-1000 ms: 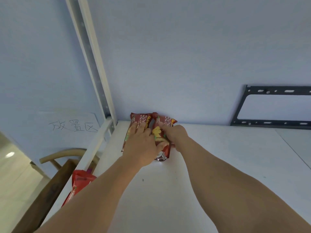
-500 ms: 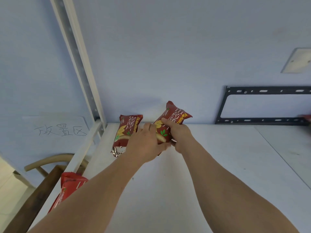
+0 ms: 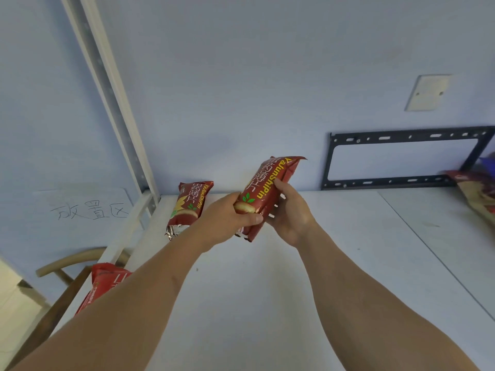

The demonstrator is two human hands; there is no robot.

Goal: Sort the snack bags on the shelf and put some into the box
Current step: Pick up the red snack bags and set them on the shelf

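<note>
1. pale blue wall (image 3: 241, 76) all across the back; pretty bare
2. black metal bracket frame (image 3: 401, 156) mounted low on it, over to the right
3. cream blank cover plate (image 3: 428, 92) above that bracket
4. sheet of paper (image 3: 85, 207) with handwritten characters, stuck on the left
5. wooden chair (image 3: 67, 266) down in the lower left, only its curved back showing

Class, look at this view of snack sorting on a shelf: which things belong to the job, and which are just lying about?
Belongs to the job:
held snack bag, gripped by left hand and right hand
second snack bag lying on the shelf
red bag at the shelf's left edge

Just lying about:
black wall bracket
handwritten paper sign
wall plate
</note>
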